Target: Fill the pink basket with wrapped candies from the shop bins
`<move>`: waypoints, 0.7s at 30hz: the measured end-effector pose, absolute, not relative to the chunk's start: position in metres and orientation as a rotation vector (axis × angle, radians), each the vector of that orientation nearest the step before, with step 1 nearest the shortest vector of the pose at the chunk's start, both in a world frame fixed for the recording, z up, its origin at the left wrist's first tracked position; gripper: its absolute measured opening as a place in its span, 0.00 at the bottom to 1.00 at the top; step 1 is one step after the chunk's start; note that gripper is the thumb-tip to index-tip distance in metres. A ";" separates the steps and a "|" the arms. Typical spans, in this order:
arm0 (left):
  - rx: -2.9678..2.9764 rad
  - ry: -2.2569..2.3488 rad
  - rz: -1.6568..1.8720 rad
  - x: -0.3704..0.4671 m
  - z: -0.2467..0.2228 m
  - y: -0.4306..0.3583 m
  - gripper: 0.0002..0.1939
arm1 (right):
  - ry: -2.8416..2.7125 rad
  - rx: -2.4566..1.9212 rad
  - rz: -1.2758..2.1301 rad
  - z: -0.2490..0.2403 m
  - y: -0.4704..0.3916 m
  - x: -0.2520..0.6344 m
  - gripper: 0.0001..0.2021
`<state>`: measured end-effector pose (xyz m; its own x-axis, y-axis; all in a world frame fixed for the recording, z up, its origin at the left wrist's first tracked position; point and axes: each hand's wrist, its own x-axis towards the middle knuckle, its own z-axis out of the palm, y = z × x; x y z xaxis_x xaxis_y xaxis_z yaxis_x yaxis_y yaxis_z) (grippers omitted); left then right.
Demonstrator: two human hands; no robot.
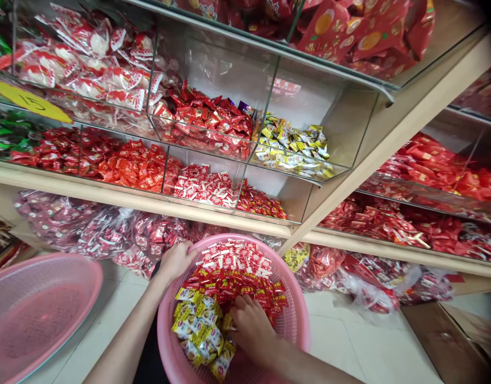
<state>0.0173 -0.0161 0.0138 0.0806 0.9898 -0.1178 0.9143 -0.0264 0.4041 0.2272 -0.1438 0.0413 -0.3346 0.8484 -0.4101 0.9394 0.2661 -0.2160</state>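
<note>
A pink plastic basket stands in front of me, tilted in view. My left hand is closed over its rim at the far left. Inside lie wrapped candies in three groups: red-and-white candies at the back, red candies with yellow lettering in the middle, and yellow-and-white candies at the front left. My right hand reaches into the basket where the red and yellow-and-white candies meet. Its fingers are curled downward, and what they hold, if anything, is hidden.
Ahead is a wooden shelf with clear bins of wrapped candies. A yellow price tag hangs at left. Another pink basket is on the left. Bagged candies lie under the shelf; a cardboard box sits at lower right.
</note>
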 end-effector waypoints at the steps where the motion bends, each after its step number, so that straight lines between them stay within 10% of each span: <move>1: 1.991 1.883 0.268 0.017 0.014 -0.016 0.19 | 2.318 1.671 -0.621 0.042 -0.144 0.226 0.12; 21: 2.007 1.857 0.293 0.016 0.010 -0.014 0.19 | 2.431 1.649 -0.693 0.040 -0.147 0.242 0.13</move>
<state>0.0164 -0.0145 0.0105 0.1008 0.9890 -0.1080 0.9077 -0.0469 0.4169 0.2425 -0.1472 0.0402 -0.3977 0.8483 -0.3497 0.9051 0.3001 -0.3013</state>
